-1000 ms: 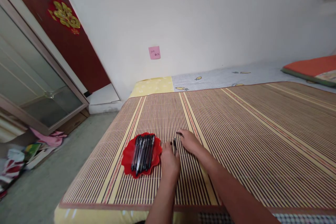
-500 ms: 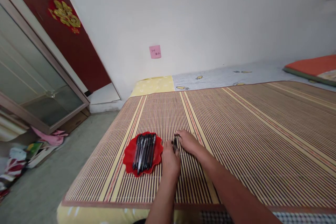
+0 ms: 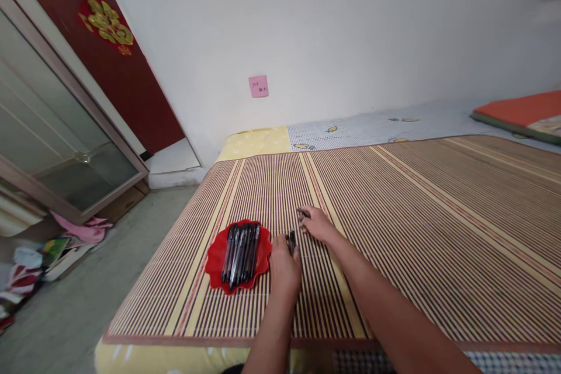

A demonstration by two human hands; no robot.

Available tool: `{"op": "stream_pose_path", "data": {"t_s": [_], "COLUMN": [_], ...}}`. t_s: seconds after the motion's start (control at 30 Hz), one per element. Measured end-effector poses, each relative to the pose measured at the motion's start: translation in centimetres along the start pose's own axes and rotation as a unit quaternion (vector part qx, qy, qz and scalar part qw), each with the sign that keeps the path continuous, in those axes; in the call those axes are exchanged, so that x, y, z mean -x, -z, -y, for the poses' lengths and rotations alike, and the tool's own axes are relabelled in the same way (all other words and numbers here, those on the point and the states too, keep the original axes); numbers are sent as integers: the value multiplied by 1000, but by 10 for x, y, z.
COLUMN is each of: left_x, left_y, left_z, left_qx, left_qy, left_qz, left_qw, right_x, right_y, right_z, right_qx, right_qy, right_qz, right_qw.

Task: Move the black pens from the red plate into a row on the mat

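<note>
A red scalloped plate (image 3: pixel 215 258) lies on the striped bamboo mat (image 3: pixel 394 216) and holds several dark pens (image 3: pixel 239 248). Just right of the plate my left hand (image 3: pixel 284 266) rests on the mat, closed on a dark pen (image 3: pixel 291 241) whose end sticks out past the fingers. My right hand (image 3: pixel 316 224) lies farther out on the mat, fingers curled on a small dark piece (image 3: pixel 303 214), perhaps a pen cap; I cannot make it out clearly.
The mat covers a bed with a yellow and grey sheet (image 3: pixel 333 131). An orange cushion (image 3: pixel 519 111) lies at the far right. A glass-door cabinet (image 3: pixel 52 140) and a heap of clothes and books (image 3: pixel 52 245) stand on the floor at left. A pink note (image 3: pixel 258 86) is stuck on the wall.
My right hand has moved away from the left hand, farther up the mat, with the small dark piece. The left hand and the plate have stayed put.
</note>
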State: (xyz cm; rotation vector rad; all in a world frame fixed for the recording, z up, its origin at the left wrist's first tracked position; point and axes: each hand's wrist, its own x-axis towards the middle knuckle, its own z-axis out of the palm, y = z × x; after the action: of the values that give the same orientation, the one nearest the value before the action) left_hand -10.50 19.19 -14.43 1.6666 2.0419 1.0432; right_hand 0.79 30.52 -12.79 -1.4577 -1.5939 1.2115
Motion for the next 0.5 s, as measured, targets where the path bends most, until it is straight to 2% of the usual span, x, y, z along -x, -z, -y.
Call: {"op": "stream_pose_path", "data": {"t_s": [0.1, 0.2, 0.5], "left_x": [0, 1, 3], "left_y": [1, 3, 5], "left_z": [-2, -5, -8], "left_qx": [3, 11, 11], "left_qy": [3, 12, 14], "left_qz": [0, 2, 0], "left_qw": [1000, 1000, 1000], "right_x": [-9, -16, -31], "right_y": [-5, -13, -28], "right_z": [10, 19, 15], "right_qx": [-77, -104, -59], "right_qy": [-18, -11, 2], "right_qz": [30, 31, -33], "right_qw": [996, 994, 998]}}
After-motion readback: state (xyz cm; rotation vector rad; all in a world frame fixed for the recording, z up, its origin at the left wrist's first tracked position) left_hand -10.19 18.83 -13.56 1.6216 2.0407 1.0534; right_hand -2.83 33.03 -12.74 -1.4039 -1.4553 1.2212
